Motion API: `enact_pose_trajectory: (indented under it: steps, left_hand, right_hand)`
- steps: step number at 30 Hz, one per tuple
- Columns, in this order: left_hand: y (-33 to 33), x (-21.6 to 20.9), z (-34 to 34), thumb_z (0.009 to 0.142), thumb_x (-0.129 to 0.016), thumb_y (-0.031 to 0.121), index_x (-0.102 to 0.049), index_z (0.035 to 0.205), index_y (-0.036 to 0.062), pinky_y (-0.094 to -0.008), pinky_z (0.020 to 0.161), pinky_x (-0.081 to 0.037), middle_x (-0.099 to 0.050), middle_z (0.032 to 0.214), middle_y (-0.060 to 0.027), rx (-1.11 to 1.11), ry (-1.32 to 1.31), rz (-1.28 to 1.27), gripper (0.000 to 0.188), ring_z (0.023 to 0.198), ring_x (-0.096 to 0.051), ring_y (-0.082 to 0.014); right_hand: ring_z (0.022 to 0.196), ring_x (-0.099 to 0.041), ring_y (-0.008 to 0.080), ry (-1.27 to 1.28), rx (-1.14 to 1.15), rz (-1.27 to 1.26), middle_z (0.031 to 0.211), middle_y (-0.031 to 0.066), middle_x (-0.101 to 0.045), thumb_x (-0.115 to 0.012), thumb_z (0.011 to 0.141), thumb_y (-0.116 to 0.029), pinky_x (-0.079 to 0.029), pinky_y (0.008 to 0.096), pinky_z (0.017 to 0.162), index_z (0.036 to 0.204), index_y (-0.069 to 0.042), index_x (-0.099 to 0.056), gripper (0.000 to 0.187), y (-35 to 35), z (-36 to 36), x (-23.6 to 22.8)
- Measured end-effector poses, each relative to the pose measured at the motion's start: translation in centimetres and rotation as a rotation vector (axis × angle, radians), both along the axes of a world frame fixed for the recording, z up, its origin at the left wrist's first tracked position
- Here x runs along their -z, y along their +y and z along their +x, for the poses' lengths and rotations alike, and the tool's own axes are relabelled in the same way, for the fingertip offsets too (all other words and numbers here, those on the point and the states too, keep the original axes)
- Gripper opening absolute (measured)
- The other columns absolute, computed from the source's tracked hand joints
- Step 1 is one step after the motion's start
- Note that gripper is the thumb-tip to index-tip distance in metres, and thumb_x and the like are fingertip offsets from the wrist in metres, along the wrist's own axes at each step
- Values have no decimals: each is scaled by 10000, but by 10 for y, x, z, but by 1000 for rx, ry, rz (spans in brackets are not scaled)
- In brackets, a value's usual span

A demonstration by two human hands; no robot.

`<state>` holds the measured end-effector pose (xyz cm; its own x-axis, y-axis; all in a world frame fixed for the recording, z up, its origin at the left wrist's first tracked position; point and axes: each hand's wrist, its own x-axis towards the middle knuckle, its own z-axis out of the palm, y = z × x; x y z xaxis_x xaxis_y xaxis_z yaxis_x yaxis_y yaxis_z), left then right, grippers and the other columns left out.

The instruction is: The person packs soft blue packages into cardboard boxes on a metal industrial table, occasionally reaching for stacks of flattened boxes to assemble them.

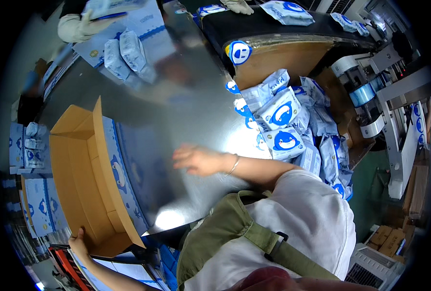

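An open cardboard box (87, 174), plain brown inside and printed blue and white outside, stands on the left at the table's edge with its flaps up. My left hand (78, 243) grips the near end of this box, the thumb showing over its rim. Over the shiny metal table (176, 116), my right hand (198, 160) reaches leftward with its fingers stretched and nothing in them. A bracelet circles that wrist. To the right of my right arm lies a heap of white and blue soft packs (282, 112), some with a whale picture.
A gloved hand (77, 28) of another person works at the far left, near two packs (130, 51) on a blue box. At the back, a black conveyor (244, 26) carries more packs. Machinery (370, 92) stands at right; stacked printed boxes (40, 206) are far left.
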<state>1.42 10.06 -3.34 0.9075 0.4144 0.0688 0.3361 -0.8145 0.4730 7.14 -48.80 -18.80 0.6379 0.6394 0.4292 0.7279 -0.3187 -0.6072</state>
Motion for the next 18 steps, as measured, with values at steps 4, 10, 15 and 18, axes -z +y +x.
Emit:
enact_pose_trajectory:
  steps: [4,10,15,18]
  left_hand:
    - [-7,-4,-5,830,-731,260,-647,861,-97,-311,667,-464,-669,797,-98,-20,36,-27,368,700,-552,-155]
    - [-2,-1,2,819,-742,249,-638,861,-103,-307,681,-466,-671,819,-109,-81,60,-44,369,716,-564,-159]
    - [14,5,-3,841,-700,161,-651,960,-87,-307,733,-473,-686,887,-96,-66,66,-152,279,771,-600,-165]
    - [1,5,0,839,-690,125,-656,969,-75,-306,740,-472,-690,897,-95,-42,9,-100,240,775,-605,-166]
  right_hand:
    - [972,-584,303,-245,651,-103,1013,117,-623,-588,638,37,-493,409,823,972,-69,-631,353,-130,6,-44]
    - [1013,-564,344,-182,970,-444,1050,157,-611,-553,608,83,-452,407,909,1014,-42,-633,432,-292,-40,-36]
    - [1055,-552,339,-402,1152,-342,1095,148,-595,-590,630,49,-443,407,931,1063,-60,-620,448,-298,7,-72]
    - [1073,-544,336,-524,1144,-290,1117,143,-588,-594,637,56,-438,406,939,1072,-68,-618,453,-299,53,-117]
